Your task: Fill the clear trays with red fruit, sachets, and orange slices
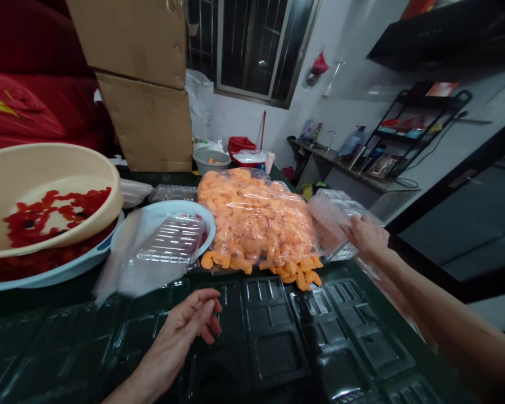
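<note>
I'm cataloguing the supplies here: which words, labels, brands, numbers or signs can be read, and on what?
None can be read.
Bag of orange pieces: no readable label.
Cardboard boxes: no legible print on the visible sides.
Dark overhead unit: faint marks, too small and blurred to read.

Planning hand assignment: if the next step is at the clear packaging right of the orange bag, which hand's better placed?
Probably the right hand: it's at the clear packaging, though blur obscures the grip. The left hand looks empty, over the compartment trays, farther off.
</note>
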Motion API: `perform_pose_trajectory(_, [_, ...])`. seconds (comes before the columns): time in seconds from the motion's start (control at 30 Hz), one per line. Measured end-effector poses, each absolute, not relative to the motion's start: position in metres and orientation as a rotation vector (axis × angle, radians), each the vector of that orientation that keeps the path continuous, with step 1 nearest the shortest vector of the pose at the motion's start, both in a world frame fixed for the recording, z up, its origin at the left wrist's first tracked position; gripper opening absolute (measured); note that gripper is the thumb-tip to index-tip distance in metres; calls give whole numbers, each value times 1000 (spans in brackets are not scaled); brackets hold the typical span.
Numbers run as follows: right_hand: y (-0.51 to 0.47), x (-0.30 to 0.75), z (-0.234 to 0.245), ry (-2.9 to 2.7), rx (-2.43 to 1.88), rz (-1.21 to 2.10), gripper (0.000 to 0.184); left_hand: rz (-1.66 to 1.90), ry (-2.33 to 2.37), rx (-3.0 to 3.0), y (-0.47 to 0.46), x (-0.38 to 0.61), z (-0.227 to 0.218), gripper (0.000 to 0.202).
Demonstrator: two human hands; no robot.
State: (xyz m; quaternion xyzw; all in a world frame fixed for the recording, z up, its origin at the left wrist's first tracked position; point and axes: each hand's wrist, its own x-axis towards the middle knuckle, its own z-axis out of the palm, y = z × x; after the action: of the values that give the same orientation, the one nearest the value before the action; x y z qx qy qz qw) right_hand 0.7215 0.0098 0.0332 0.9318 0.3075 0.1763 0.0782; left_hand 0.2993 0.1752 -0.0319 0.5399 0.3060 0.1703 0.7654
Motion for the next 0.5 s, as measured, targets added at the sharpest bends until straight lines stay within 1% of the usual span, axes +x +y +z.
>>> perform_pose_trajectory(0.1, [10, 727, 33, 906, 2820, 478, 36, 353, 685, 1235, 181, 289, -34, 34])
perform_pose_trajectory(0.27, [9, 732, 34, 943, 2922, 417, 31, 360, 743, 1281, 190, 268, -38, 34])
perform_pose_trajectory(0.4, [4, 735, 40, 1054, 3057, 335, 16, 331, 747, 1307, 193, 255, -39, 36])
perform_pose_trajectory(0.5, [0, 738, 42, 1124, 3200, 342, 27, 329, 764, 1308, 198, 250, -37, 37])
